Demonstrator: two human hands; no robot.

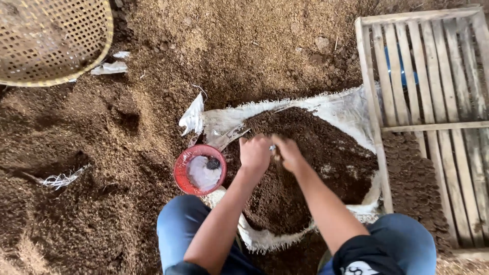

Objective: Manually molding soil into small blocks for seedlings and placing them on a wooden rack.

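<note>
A small pale object point(273, 148), too small to identify, is being pinched between the left hand point(254, 153) and the right hand point(288, 153), both closed, above dark soil point(326, 158) heaped in an open white sack point(346, 109). A red bowl point(199, 170) is being kept just beside the sack.

1. White woven sack point(346, 109) lies open on the ground, its rim rolled down and frayed.
2. Dark brown soil point(326, 158) fills it, heaped, crumbly, with pale flecks.

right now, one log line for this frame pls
left hand closed, over soil | right hand closed, small object pinched, unclear | soil on white sack | red bowl left of hands
</note>
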